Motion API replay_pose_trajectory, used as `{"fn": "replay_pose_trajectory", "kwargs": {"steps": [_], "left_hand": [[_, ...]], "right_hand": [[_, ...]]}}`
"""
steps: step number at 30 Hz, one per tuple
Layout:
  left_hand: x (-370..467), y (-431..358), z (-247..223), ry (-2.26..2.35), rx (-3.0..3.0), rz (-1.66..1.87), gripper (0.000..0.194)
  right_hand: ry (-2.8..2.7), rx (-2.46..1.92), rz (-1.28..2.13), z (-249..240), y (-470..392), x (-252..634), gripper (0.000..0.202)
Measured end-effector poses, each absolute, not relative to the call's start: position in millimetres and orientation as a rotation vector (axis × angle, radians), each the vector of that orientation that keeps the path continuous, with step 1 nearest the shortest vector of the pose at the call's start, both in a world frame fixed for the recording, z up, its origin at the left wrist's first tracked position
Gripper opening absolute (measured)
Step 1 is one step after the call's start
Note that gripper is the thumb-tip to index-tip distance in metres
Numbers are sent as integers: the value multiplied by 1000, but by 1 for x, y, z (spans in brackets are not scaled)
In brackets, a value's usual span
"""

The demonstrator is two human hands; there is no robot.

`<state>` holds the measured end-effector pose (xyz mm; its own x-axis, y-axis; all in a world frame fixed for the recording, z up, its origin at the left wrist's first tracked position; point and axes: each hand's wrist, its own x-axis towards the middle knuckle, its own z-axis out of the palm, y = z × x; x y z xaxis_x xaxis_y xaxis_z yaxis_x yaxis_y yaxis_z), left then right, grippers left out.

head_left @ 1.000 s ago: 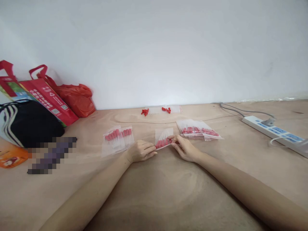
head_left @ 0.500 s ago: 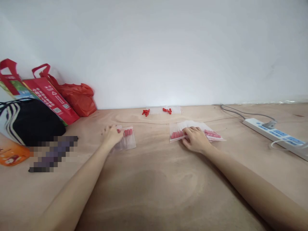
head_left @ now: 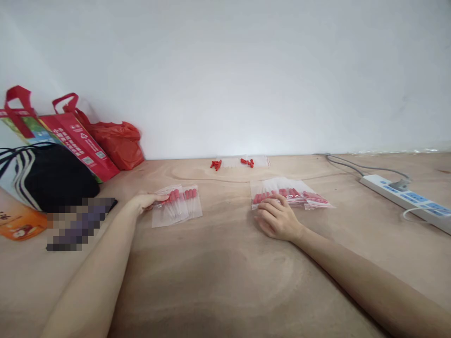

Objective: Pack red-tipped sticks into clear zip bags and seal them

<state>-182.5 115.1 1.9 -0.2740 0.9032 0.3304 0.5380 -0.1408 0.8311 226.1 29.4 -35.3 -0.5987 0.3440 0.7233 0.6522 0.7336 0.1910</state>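
Several clear bags with red-tipped pieces (head_left: 176, 209) lie overlapping left of centre. My left hand (head_left: 148, 201) touches their left edge, fingers reaching over the leftmost bag; whether it pinches the plastic is unclear. On the right, a fanned stack of similar bags (head_left: 283, 185) lies flat. My right hand (head_left: 278, 217) rests at its near edge with fingers curled close together; what is under them is hidden. Near the wall, small red pieces (head_left: 216, 165) and a flat clear bag (head_left: 260, 162) lie on the wooden table (head_left: 211, 281).
At the left stand a red shopping bag (head_left: 79, 143), a red plastic bag (head_left: 121, 145) and a black drawstring bag (head_left: 59, 176). An orange packet (head_left: 24, 225) and a blurred dark item (head_left: 82, 225) lie nearer. A white power strip (head_left: 405, 197) with cables is at the right.
My left hand has moved left, uncovering more of the left bags. My right hand has drawn back toward me and slightly left, exposing the middle of the right stack. The view has shifted slightly.
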Motion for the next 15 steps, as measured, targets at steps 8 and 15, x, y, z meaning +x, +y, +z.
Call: {"fn": "replay_pose_trajectory", "kwargs": {"steps": [8,15], "left_hand": [[-169,97,52,1636,1087,1065,18],[-107,90,70,1346,1246,1683,22]], "right_hand": [[-2238,-743,-574,-33,29,227,10],[-2110,-818,-381,-28,31,215,7]]}}
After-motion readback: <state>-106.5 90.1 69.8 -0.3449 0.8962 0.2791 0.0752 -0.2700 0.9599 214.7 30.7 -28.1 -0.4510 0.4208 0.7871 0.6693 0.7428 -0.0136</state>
